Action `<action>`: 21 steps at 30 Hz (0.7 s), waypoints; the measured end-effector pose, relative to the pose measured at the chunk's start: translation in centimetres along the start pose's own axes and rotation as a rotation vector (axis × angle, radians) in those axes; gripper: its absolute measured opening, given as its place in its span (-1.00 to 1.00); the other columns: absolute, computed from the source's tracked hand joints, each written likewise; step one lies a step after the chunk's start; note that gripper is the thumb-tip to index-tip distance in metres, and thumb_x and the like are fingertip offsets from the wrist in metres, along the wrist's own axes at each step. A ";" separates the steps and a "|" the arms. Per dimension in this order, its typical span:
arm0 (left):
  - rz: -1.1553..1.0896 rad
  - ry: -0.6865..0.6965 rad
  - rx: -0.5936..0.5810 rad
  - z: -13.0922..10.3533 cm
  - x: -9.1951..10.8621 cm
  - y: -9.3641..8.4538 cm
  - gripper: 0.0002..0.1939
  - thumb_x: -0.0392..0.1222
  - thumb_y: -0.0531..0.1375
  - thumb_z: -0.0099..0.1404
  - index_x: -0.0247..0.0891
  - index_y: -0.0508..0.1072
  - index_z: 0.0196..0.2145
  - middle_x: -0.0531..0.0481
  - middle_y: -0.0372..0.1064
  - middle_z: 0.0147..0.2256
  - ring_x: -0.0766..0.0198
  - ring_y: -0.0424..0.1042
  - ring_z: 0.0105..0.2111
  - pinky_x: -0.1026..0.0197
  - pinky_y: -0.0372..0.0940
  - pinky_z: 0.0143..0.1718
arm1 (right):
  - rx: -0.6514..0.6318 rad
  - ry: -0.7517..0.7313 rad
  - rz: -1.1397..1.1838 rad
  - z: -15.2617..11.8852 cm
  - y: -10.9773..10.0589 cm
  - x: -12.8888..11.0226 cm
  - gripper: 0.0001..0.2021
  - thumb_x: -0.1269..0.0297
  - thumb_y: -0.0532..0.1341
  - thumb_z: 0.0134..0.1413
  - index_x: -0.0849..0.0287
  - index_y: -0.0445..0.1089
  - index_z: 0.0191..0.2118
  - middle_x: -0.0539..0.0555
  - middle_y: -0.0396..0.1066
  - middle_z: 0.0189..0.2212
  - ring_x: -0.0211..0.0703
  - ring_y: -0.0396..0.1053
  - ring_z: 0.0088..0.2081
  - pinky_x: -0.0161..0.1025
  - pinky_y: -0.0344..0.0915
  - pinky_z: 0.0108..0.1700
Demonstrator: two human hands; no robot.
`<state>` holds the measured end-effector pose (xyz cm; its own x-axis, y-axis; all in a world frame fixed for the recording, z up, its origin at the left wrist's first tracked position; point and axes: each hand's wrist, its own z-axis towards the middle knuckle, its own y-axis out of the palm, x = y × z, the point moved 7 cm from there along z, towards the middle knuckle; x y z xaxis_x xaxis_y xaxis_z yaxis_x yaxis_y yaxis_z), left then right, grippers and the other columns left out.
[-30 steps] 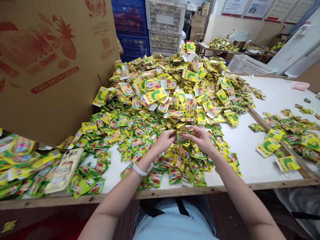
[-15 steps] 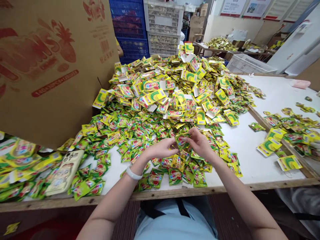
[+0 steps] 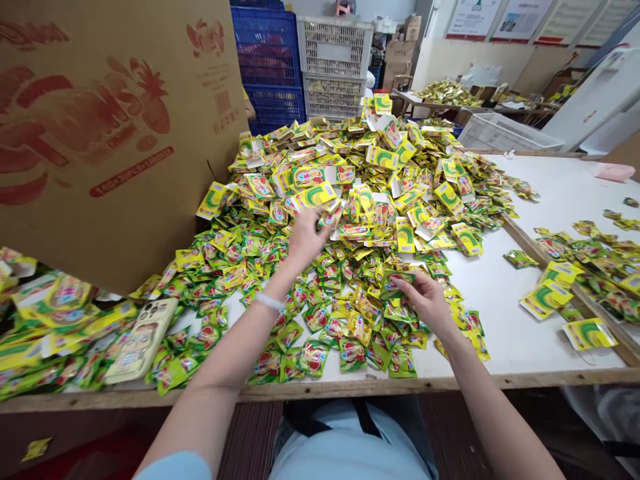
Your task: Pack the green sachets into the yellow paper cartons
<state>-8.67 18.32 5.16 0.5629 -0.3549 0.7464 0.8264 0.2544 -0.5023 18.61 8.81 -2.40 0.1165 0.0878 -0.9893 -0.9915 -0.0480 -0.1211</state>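
My left hand (image 3: 306,239) reaches into the front of the heap, its thumb and fingers closed around the end of a small yellow-and-green box (image 3: 332,215). The box still lies among the others. Lower and to the right, my right hand (image 3: 429,300) pinches a green candy packet (image 3: 395,284) with a red fruit print, just above the loose packets. More green and yellow packets (image 3: 353,353) are spread on the white table below both hands. Several small boxes (image 3: 404,233), some with flaps open, are piled beyond.
A big cardboard carton (image 3: 115,153) stands on the left. Near it a phone in a cream case (image 3: 141,341) lies on packets. A wooden strip (image 3: 530,243) divides the table at right, with boxes and packets along it. Blue crates (image 3: 273,67) and white crates (image 3: 336,60) are stacked behind.
My left hand has moved up and away from the packet to a box in the heap. The right hand has shifted right and slightly down, keeping the packet.
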 end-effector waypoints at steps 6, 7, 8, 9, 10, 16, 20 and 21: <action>-0.070 -0.416 0.301 6.5 -7.0 -4.2 -0.41 -0.30 0.29 0.22 -0.38 0.18 0.15 0.03 0.38 -0.43 0.21 0.39 -0.39 0.15 0.30 -0.19 | 0.090 -0.213 -0.292 -1.1 -0.8 -1.0 -0.71 -0.02 0.27 0.16 0.12 0.52 -0.25 0.16 0.46 -0.15 -0.21 0.38 -0.47 -0.23 0.38 -0.50; -0.125 -0.403 0.267 5.9 -6.4 -3.4 -0.40 -0.31 0.27 0.21 -0.36 0.16 0.16 0.09 0.36 -0.48 0.27 0.35 -0.48 0.20 0.30 -0.29 | 0.099 -0.296 -0.384 -1.4 -0.3 -1.5 -0.74 0.03 0.24 0.20 0.11 0.52 -0.25 0.21 0.42 -0.02 -0.16 0.43 -0.38 -0.19 0.44 -0.41; -0.197 -0.384 0.221 4.7 -5.4 -2.4 -0.39 -0.31 0.25 0.20 -0.32 0.16 0.17 0.14 0.33 -0.52 0.32 0.30 -0.55 0.26 0.28 -0.39 | 0.095 -0.370 -0.478 -1.7 0.4 -2.0 -0.77 0.08 0.22 0.24 0.10 0.53 -0.24 0.24 0.35 0.08 -0.13 0.45 -0.32 -0.15 0.47 -0.32; -0.292 -0.366 0.156 3.1 -4.1 -1.2 -0.39 -0.30 0.25 0.18 -0.29 0.17 0.16 0.17 0.31 -0.55 0.36 0.25 -0.61 0.30 0.23 -0.47 | 0.080 -0.423 -0.567 -1.9 1.2 -2.4 -0.79 0.14 0.19 0.27 0.10 0.53 -0.21 0.26 0.29 0.15 -0.13 0.46 -0.30 -0.12 0.48 -0.27; -0.395 -0.364 0.065 1.1 -2.8 0.2 -0.40 -0.28 0.25 0.16 -0.27 0.20 0.14 0.18 0.30 -0.58 0.38 0.22 -0.65 0.34 0.17 -0.54 | 0.059 -0.452 -0.650 -2.0 1.9 -2.6 -0.80 0.18 0.17 0.29 0.10 0.53 -0.18 0.29 0.25 0.20 -0.13 0.45 -0.31 -0.10 0.48 -0.25; -0.625 -0.414 -0.215 -8.3 1.1 4.2 -0.26 0.07 0.33 0.16 -0.27 0.23 0.19 0.09 0.35 -0.46 0.36 0.32 -0.53 0.32 0.19 -0.48 | -0.008 -0.464 -0.630 -1.9 3.9 -3.3 -0.79 0.23 0.13 0.32 0.13 0.51 -0.18 0.28 0.39 0.08 0.05 0.48 -0.08 -0.07 0.48 -0.11; -0.605 -0.299 -0.284 -9.6 0.8 5.3 -0.03 0.20 0.39 0.05 -0.24 0.18 0.30 -0.21 0.38 -0.01 0.06 0.38 0.00 0.10 0.30 -0.02 | -0.145 -0.302 -0.191 -2.6 5.1 -2.4 -0.82 0.14 0.24 0.25 0.11 0.50 -0.22 0.17 0.45 -0.08 -0.07 0.49 -0.16 -0.23 0.49 -0.28; -0.662 -0.293 -0.407 -10.2 1.0 6.4 -0.08 0.23 0.37 0.08 -0.26 0.24 0.27 -0.25 0.37 0.06 0.00 0.34 0.08 0.05 0.27 0.07 | -0.184 -0.256 -0.127 -3.0 5.4 -2.2 -0.82 0.12 0.27 0.21 0.11 0.51 -0.24 0.15 0.45 -0.10 -0.10 0.49 -0.19 -0.27 0.48 -0.34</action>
<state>-2.65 10.40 -1.76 -0.0212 -0.0543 0.9983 0.9570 -0.2899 0.0045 13.16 5.39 -1.14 0.1969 0.3505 -0.9156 -0.9402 -0.1972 -0.2777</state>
